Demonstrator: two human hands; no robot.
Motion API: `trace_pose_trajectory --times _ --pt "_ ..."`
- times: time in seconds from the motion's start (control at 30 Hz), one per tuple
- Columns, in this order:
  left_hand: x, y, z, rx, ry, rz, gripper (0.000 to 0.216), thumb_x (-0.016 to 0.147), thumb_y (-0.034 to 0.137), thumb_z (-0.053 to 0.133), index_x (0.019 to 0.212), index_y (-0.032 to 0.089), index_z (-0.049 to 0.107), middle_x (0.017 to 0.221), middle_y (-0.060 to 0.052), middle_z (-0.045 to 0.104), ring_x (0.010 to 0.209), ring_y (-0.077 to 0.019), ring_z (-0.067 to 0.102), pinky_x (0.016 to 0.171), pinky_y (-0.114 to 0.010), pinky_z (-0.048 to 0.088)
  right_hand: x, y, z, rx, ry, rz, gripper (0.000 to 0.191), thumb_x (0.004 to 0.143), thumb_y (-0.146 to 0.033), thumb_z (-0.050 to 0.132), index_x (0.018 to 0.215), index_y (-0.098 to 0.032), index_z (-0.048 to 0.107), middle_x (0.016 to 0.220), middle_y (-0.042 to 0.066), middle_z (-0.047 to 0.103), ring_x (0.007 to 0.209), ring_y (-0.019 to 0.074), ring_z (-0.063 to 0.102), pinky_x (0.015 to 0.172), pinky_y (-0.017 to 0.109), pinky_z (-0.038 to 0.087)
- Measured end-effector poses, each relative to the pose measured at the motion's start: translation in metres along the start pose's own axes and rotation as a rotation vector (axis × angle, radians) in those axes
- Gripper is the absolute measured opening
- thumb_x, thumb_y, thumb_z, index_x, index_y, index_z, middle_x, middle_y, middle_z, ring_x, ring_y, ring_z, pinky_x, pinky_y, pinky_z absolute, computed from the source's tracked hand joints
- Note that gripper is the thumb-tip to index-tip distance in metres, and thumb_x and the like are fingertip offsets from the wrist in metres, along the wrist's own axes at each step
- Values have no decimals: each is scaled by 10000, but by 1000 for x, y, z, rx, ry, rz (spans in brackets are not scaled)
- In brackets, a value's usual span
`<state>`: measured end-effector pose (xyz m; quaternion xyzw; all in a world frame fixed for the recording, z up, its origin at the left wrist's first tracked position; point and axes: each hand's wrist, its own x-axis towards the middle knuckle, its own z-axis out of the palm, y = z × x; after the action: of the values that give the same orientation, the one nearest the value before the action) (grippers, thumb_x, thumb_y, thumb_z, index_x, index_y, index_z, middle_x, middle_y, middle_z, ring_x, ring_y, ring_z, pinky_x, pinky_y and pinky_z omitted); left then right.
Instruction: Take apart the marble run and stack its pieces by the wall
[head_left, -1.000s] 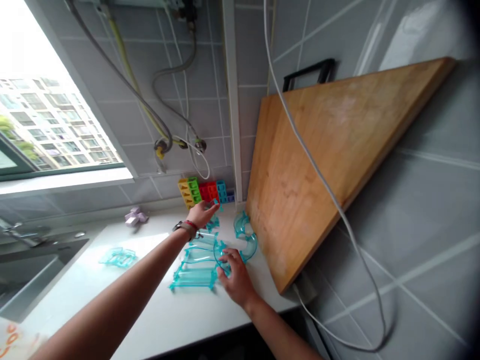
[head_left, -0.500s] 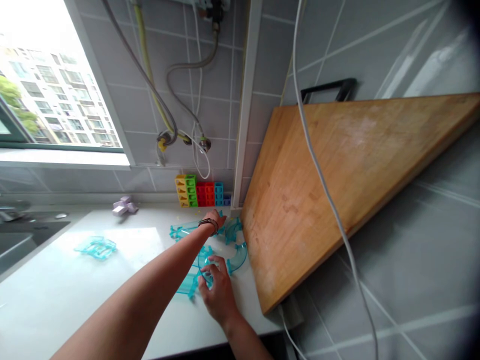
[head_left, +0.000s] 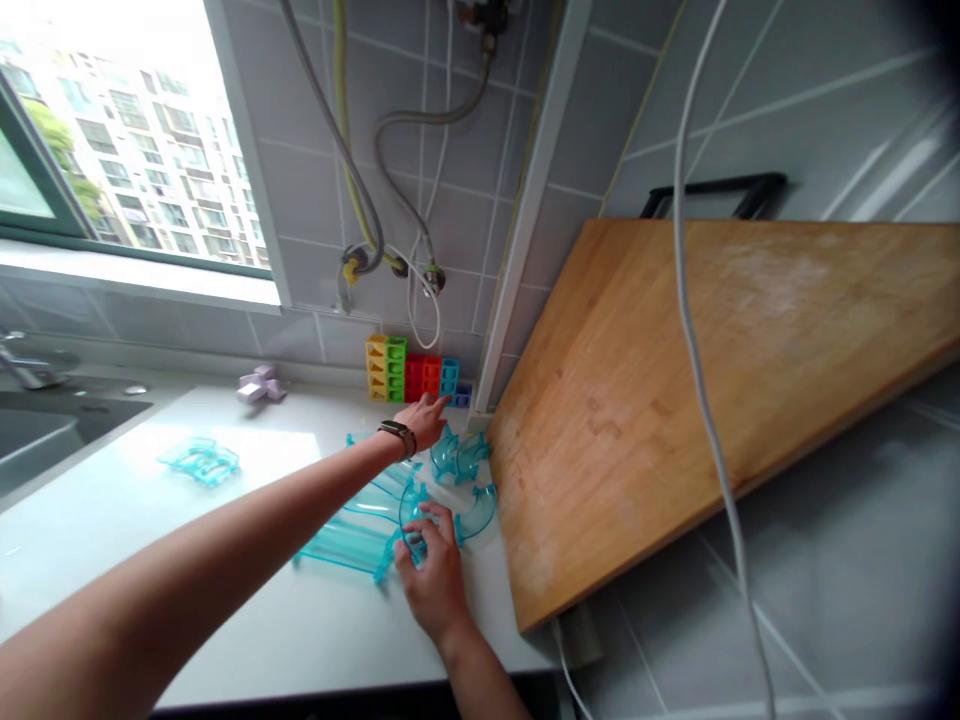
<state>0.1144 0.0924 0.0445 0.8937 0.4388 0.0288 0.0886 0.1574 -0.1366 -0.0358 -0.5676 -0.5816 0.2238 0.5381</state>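
Note:
My left hand (head_left: 424, 420), with a watch on its wrist, reaches across the counter. Its fingers are stretched toward the light-blue blocks (head_left: 448, 376) at the wall, and the fingertips are at or just in front of their base. Nearer to me, my right hand (head_left: 435, 570) curls its thumb and fingers around a clear blue curved piece (head_left: 409, 510). Close by lie long clear blue channel pieces (head_left: 345, 548), a curved clear blue piece (head_left: 478, 512) and two small clear blue pieces, one of them a short bend (head_left: 471, 458). My left forearm hides part of the channels.
Yellow, green and red blocks (head_left: 396, 370) stand against the wall. Left on the counter are clear blue parts (head_left: 201, 460) and a lilac block piece (head_left: 260, 385), near the sink (head_left: 37, 440). A large wooden board (head_left: 675, 380) leans at the right, crossed by a white cable (head_left: 694, 350).
My left hand has moved from the small clear blue pieces back toward the coloured blocks. A small clear blue piece now shows beside the short bend. My right hand stays around its piece.

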Motion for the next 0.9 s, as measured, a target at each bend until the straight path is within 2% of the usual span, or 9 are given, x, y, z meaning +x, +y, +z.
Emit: trace_pose_trajectory --times 0.07,0.13,0.2,0.27,0.37,0.5,0.63,0.73,0.9 --pt "-9 -6 -7 7 -17 134 607 986 196 466 1564 360 381 1570 -93 450 1394 -304 495 1112 -424 427 0 1 0 2 -10 -1 186 856 -156 627 1019 -231 679 1334 114 560 1141 246 643 908 365 591" --pt "-15 -10 -9 20 -60 241 762 880 102 567 1537 450 401 1619 -17 401 1428 -297 457 1106 -390 433 0 2 0 -1 -21 -1 181 861 -160 626 1020 -229 678 1334 116 556 1174 249 626 926 366 585" --pt "-17 -11 -7 36 -93 292 809 824 67 593 1506 477 444 1622 -1 403 1404 -315 485 1074 -403 459 0 2 0 -6 -24 -2 175 867 -168 625 1023 -227 679 1336 119 554 1180 250 623 934 371 582" --pt "-15 -9 -2 39 -104 303 755 861 89 547 1503 475 453 1573 -17 473 1336 -308 555 1043 -412 480 0 3 0 -13 -21 -1 173 873 -176 621 1028 -227 680 1342 122 553 1167 250 628 937 377 580" --pt "-7 -1 7 23 -104 297 683 924 162 489 1538 450 409 1562 -47 484 1334 -299 560 1061 -423 468 -1 4 1 -22 -20 1 167 877 -182 616 1024 -229 681 1343 122 554 1120 240 643 930 370 581" --pt "-1 9 18 -7 -142 300 712 905 409 600 1573 406 354 1665 -84 324 1477 -369 377 1155 -536 362 -1 6 2 -27 -21 -8 173 883 -177 607 1032 -231 677 1348 125 545 1114 236 637 930 367 582" --pt "0 13 28 -22 -191 290 739 842 635 627 1522 401 456 1682 -91 287 1494 -409 333 1150 -594 338 -1 8 3 -21 -27 3 178 884 -172 606 1036 -233 676 1351 124 536 1186 253 609 983 397 561" --pt "1 13 34 -25 -200 253 687 837 675 610 1453 376 556 1672 -82 317 1475 -404 369 1140 -578 355 -2 9 3 -14 -28 13 172 887 -182 610 1036 -233 678 1353 126 534 1199 256 604 985 397 561" --pt "2 15 40 -27 -167 217 687 832 729 583 1420 373 590 1657 -81 351 1478 -389 366 1139 -545 354 -1 7 3 -3 -30 14 158 890 -203 611 1032 -228 677 1347 126 538 1100 236 647 924 373 587"
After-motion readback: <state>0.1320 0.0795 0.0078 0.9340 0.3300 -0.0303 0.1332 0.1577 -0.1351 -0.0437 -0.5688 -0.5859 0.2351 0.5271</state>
